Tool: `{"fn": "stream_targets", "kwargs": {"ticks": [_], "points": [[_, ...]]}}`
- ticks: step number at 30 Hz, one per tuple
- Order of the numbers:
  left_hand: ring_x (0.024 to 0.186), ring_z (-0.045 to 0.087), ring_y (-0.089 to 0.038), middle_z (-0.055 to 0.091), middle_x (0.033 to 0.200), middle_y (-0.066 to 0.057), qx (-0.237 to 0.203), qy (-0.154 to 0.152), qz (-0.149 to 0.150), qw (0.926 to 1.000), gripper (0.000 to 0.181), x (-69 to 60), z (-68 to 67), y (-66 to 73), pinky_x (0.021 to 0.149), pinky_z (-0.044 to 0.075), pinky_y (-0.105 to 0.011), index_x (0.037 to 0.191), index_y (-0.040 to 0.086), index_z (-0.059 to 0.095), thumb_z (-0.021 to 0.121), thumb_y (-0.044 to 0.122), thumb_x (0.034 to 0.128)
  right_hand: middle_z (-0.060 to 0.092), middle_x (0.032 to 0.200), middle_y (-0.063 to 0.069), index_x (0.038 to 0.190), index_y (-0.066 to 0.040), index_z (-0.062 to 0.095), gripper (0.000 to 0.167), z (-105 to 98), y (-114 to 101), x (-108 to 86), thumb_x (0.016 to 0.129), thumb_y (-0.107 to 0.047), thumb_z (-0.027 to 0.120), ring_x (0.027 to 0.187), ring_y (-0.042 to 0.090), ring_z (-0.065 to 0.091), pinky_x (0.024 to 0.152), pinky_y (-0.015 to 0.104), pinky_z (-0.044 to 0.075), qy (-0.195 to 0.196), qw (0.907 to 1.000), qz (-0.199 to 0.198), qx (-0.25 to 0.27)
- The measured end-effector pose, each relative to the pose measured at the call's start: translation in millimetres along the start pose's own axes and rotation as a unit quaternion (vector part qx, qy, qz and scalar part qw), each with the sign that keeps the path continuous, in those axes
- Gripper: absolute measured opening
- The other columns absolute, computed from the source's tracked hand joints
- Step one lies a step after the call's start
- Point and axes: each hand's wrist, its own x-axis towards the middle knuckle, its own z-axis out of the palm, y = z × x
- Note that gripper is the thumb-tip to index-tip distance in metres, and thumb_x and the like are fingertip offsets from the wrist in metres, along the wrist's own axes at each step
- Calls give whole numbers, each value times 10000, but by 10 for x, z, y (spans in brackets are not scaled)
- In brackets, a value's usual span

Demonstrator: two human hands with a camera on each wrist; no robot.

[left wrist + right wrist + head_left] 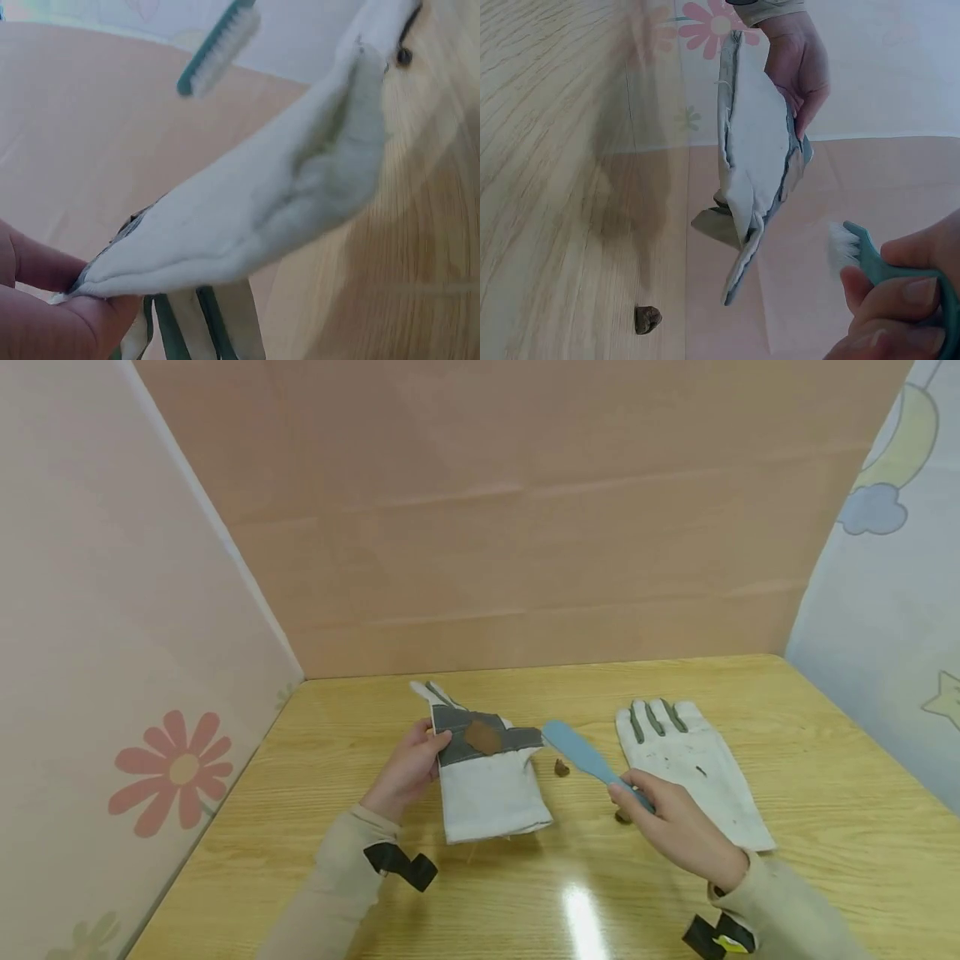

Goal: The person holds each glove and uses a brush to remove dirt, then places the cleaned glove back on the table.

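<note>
My left hand (408,768) pinches a white work glove (491,797) by its side edge, holding it above the table. A grey band crosses the glove, with a brown patch (482,737) like dried mud on it. In the left wrist view the glove's cuff (330,172) points toward the camera, its fingers hanging below. My right hand (675,827) grips a blue-green brush (581,752) by the handle. Its white bristles (843,247) show in the right wrist view, apart from the glove. In the head view, the brush tip lies just right of the grey band.
A second white glove (697,768) lies flat on the table (285,843) at the right, with small dark bits on it. Two small brown clumps, one nearer the middle (562,768), lie on the wood. A brown board (525,552) stands behind, with patterned walls at both sides.
</note>
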Motion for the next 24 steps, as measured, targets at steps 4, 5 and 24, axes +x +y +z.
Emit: {"fn": "stream_targets", "kwargs": {"ticks": [4,5,24], "points": [[702,643,0,671,933,-69,-329,-30,178,9993,368,-82,140,41,628,507,-171,1348,-24,255,335,64,1000,339,546,-77,849,-114,539,213,51,-85,63,995,-236,442,422,-13,213,402,225,298,78,9997,-208,-23],[680,638,2,661,877,-12,-421,-22,188,9989,357,-93,178,36,611,500,-168,1339,-23,270,340,53,996,334,542,-80,846,-115,539,211,62,-107,76,994,-233,445,422,-16,213,399,223,296,98,9996,-253,-29],[679,650,-19,648,854,0,-992,-106,181,9948,347,-110,443,-81,590,504,-169,1308,-37,358,395,20,967,307,542,-100,879,-123,575,152,239,-300,282,970,-220,500,423,-24,211,407,187,277,203,9955,-826,-422]]}}
